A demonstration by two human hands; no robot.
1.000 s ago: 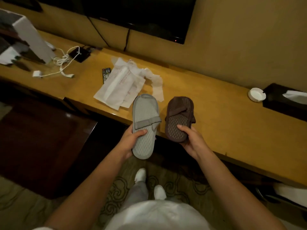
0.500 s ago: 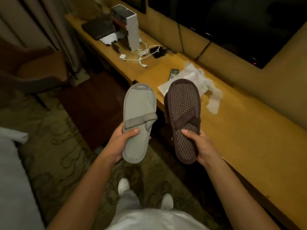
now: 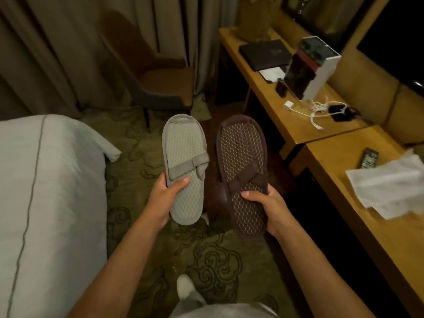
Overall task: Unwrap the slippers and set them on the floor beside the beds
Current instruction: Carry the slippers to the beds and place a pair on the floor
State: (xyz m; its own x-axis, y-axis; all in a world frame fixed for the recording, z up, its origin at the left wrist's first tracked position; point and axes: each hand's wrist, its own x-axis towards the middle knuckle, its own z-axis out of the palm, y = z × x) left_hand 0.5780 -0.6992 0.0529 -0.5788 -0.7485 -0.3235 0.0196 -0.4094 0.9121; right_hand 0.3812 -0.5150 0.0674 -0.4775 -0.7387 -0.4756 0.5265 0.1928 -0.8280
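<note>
My left hand [image 3: 166, 198] grips the grey slippers [image 3: 184, 166] by the lower end, sole side up, a grey band tied around them. The brown slippers [image 3: 243, 173], also bound by a band with the sole facing me, are held in my right hand [image 3: 269, 208]. Both bundles hang side by side in the air above the patterned carpet [image 3: 215, 260]. A bed with white sheets [image 3: 50, 191] lies at the left. The empty white wrappers [image 3: 387, 189] rest on the wooden desk [image 3: 344, 177] at the right.
A brown chair [image 3: 160, 83] stands by the curtains behind the slippers. On the desk are a remote [image 3: 368, 158], a white charger cable [image 3: 314, 111], a white box [image 3: 314, 67] and a dark folder [image 3: 263, 53]. My white-shod foot [image 3: 185, 288] is on the carpet below.
I have turned left, away from the desk toward the bed and chair. Both slipper bundles came off the desk edge and stay gripped in my hands over the carpet.
</note>
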